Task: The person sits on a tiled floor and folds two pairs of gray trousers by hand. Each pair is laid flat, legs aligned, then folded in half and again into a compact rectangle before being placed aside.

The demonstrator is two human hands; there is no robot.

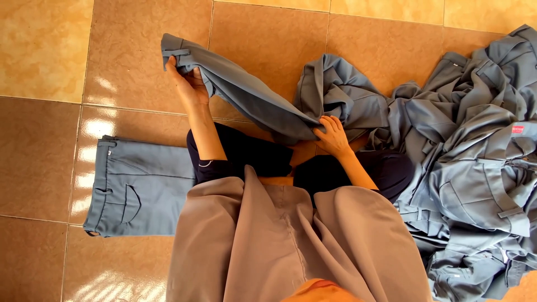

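On the tan floor tiles (50, 50), one grey pair of trousers (251, 100) stretches between two hands, left hand (187, 84) pinching its waistband, right hand (331, 134) pressing the leg (fingers closed), one folded pair (140, 190) left, a heap (475, 168) right.

Both hands (190, 84) (331, 134) outstretched, fingers closed

Counted: two bare hands, left hand (187, 84) and right hand (331, 134); one grey-blue pair of trousers (246, 92) lifted between them, one folded pair (140, 187) flat on the floor, and one tangled heap of trousers (475, 162), number not countable.
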